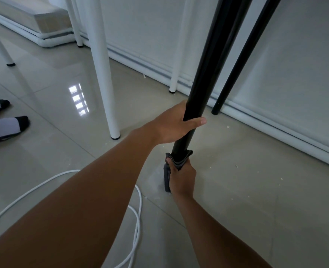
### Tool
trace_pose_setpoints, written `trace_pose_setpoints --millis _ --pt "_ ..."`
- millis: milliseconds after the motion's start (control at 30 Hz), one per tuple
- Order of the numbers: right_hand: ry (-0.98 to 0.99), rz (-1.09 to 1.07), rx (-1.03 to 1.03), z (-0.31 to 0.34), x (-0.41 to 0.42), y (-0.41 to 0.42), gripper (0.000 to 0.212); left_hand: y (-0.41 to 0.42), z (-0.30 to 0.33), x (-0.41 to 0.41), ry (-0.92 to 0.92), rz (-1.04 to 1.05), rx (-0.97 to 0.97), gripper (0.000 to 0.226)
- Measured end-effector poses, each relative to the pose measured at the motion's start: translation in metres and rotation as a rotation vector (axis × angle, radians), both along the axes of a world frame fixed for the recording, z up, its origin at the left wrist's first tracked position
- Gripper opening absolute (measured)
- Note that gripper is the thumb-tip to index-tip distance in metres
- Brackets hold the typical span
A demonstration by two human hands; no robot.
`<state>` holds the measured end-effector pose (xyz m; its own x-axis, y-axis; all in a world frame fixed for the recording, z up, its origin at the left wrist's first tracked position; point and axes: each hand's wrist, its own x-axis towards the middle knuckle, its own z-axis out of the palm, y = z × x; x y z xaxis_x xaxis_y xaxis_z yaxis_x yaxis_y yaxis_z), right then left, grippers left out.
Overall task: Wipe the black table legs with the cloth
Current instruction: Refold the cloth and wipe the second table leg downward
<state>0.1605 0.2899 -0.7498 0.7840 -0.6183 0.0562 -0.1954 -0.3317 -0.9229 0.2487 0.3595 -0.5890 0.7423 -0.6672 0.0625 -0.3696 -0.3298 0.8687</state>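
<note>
A plain tiled indoor room: glossy floor tiles, white wall, white table legs.

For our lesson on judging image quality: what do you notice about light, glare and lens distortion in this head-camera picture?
Head view: dim, soft light; a bright window reflection glares on the glossy floor tiles. The wide lens bows and splays the white legs and the black table leg. The left hand, right hand and cloth look sharp; the near forearm is slightly soft.

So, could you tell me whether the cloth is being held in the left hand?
No, the right hand holds the cloth around the black leg; the left hand grips it bare.
</note>
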Motion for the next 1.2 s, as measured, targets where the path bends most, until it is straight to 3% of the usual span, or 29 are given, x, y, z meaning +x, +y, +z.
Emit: trace_pose_setpoints --millis 67,233,367,500,667,800,933,1100,1200 --pt "0.039 -0.017 -0.029 -0.002 -0.008 0.000 0.008 -0.001 -0.001 -0.001 -0.011 0.012 0.000 0.036" --pt "0.125 -0.024 -0.084 -0.016 -0.033 -0.008 0.042 -0.002 -0.005 -0.003 -0.026 0.040 -0.017 0.043" --pt "0.181 0.073 -0.126 -0.024 -0.047 -0.012 0.032 -0.001 -0.006 -0.004 -0.029 0.045 -0.023 0.045" --pt "0.166 0.039 -0.108 -0.030 -0.053 -0.013 0.031 -0.001 -0.008 -0.006 -0.013 0.061 -0.042 0.047" --pt "0.157 0.033 -0.121 -0.026 -0.052 -0.016 0.010 0.000 -0.010 -0.010 -0.024 0.086 -0.040 0.045" --pt "0.135 0.069 -0.086 -0.016 -0.052 -0.024 0.014 0.004 -0.019 -0.012 -0.057 0.096 0.005 0.033" --pt "0.156 0.084 -0.056 0.000 -0.051 -0.038 0.016 0.015 -0.042 -0.020 -0.009 0.086 0.143 0.043" --pt "0.174 0.160 0.103 0.029 -0.058 -0.055 0.012 0.028 -0.070 -0.037 0.002 -0.106 0.655 0.029" --pt "0.149 0.216 0.182 0.048 -0.063 -0.066 0.018 0.024 -0.078 -0.055 0.023 -0.210 0.605 0.027"
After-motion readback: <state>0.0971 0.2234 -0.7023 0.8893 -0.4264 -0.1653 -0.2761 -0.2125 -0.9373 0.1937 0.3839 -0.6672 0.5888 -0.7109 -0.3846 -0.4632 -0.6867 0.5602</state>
